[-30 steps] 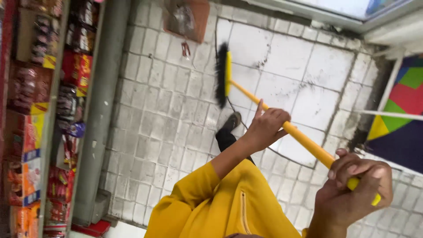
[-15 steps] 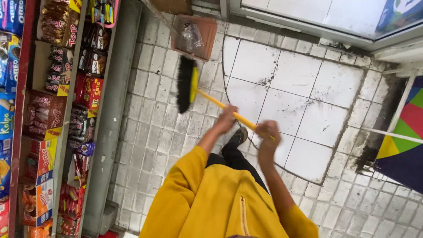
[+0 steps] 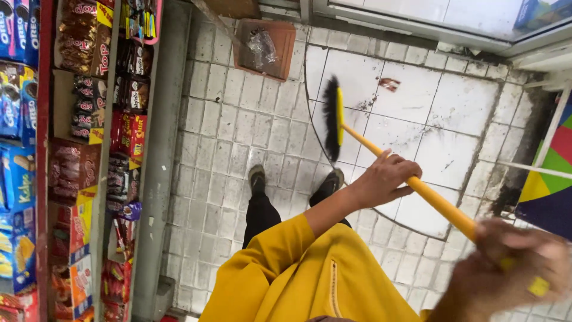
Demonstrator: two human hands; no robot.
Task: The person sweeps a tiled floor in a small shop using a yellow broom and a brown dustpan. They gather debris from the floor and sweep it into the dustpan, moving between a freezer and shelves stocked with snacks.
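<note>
- Left hand (image 3: 384,177) wrapped around the middle of a yellow broom handle (image 3: 411,185), fingers closed on it.
- Right hand (image 3: 512,268), blurred at lower right, gripping the upper end of the same handle.
- Broom (image 3: 332,122) angled down and away, black bristles resting on the tiled floor (image 3: 238,119), just ahead of two dark shoes (image 3: 257,176).
- Brown dustpan (image 3: 262,45) lying on the floor near the top, well apart from the bristles, holding a crumpled clear wrapper (image 3: 261,46).
- Small reddish scrap (image 3: 388,84) on a large pale tile beside the broom head.
- Yellow sleeve (image 3: 268,250) and jacket filling the foreground.
- Shelves (image 3: 89,149) of packaged snacks lining the left edge.
</note>
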